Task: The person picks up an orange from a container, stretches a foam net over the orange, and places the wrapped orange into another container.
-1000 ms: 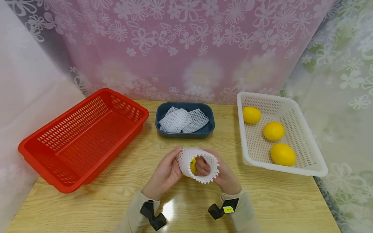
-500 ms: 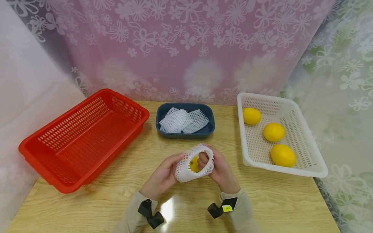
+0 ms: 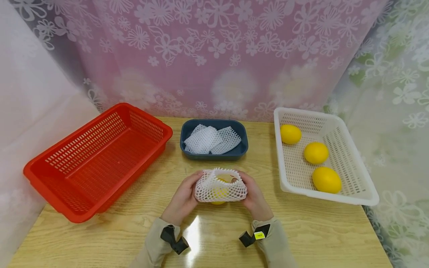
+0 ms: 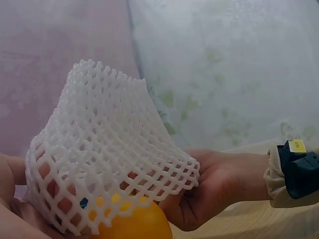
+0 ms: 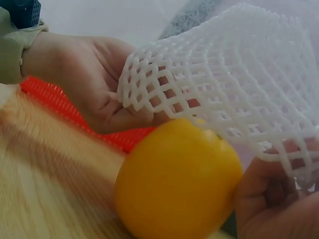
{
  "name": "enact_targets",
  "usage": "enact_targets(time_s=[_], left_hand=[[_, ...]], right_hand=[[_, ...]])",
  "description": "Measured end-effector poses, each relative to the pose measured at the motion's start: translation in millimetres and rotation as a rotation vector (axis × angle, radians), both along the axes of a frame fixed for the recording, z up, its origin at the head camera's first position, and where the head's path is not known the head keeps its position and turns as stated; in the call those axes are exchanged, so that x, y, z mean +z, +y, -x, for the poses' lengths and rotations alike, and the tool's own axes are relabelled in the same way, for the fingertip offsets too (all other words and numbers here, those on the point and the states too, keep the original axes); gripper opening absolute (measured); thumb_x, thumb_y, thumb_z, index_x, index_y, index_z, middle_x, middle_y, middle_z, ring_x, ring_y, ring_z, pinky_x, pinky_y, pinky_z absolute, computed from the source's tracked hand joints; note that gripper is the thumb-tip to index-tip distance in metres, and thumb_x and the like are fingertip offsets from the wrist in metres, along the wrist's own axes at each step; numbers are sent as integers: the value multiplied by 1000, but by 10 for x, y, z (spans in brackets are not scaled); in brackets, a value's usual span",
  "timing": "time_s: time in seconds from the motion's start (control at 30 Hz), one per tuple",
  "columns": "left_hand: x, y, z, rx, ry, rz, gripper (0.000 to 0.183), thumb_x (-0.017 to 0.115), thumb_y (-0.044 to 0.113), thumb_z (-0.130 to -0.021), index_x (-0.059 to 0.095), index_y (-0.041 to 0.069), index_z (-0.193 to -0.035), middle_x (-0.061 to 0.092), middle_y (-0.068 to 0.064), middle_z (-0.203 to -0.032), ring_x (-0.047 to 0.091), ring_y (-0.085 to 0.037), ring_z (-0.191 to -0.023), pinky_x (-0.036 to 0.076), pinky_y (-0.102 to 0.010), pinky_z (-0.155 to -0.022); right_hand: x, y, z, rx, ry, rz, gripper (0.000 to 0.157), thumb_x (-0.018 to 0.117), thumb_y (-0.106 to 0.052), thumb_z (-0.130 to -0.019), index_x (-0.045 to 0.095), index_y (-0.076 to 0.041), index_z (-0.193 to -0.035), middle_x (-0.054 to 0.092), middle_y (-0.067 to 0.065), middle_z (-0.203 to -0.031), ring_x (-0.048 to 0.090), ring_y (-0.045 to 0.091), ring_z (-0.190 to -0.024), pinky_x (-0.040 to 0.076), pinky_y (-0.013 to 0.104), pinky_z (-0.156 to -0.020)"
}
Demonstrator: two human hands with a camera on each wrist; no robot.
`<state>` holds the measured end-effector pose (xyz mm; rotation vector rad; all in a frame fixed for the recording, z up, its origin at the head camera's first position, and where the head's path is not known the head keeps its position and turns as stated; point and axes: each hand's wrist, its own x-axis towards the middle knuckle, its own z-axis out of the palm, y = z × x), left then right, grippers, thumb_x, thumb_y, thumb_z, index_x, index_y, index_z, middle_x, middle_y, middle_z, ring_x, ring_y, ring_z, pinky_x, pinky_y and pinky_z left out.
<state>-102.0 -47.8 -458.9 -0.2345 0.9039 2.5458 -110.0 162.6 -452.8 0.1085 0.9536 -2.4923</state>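
Note:
A white foam fruit net (image 3: 204, 190) is stretched wide between both hands, its toothed rim upward in the head view. My left hand (image 3: 181, 199) grips its left side, fingers partly inside the mesh. My right hand (image 3: 257, 197) holds the opposite side the same way. Below and partly inside the lower opening sits a yellow lemon-like fruit (image 5: 177, 184), its top covered by mesh. The left wrist view shows the net (image 4: 107, 134) tented above the fruit (image 4: 137, 221). Some fingertips are hidden behind the mesh.
A red basket (image 3: 97, 203) stands at the left. Behind the hands, a dark blue tray (image 3: 214, 157) holds several foam nets (image 3: 204, 139). The white basket (image 3: 355, 160) at the right contains three yellow fruits (image 3: 326, 179). A floral curtain (image 3: 214, 74) hangs behind the wooden table.
The net's rim has turned from facing right and toward me to facing upward. Both hands have spread it wider, and the yellow fruit now shows beneath its lower edge.

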Motion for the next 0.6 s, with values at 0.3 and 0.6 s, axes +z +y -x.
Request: enact_targets(time_s=[0.3,0.6], left_hand=[[-235,-7,10,-5,-6,24,17,46,14,-105,61,8,-104,60,-4,-103,59,-13,-92,50,-24,-81],[-396,-7,55,33,33,122,16,49,12,-103,64,9,-98,60,-3,-102,58,-12,-92,49,-24,-83]], right_hand=[[-237,3,32,-32,-64,-175,28,35,-17,-107,60,-13,-94,56,-3,-85,54,6,-74,46,19,-69],[-361,1,77,-36,-88,-237,20,38,-17,-107,56,-10,-102,54,1,-100,52,11,-89,46,23,-79]])
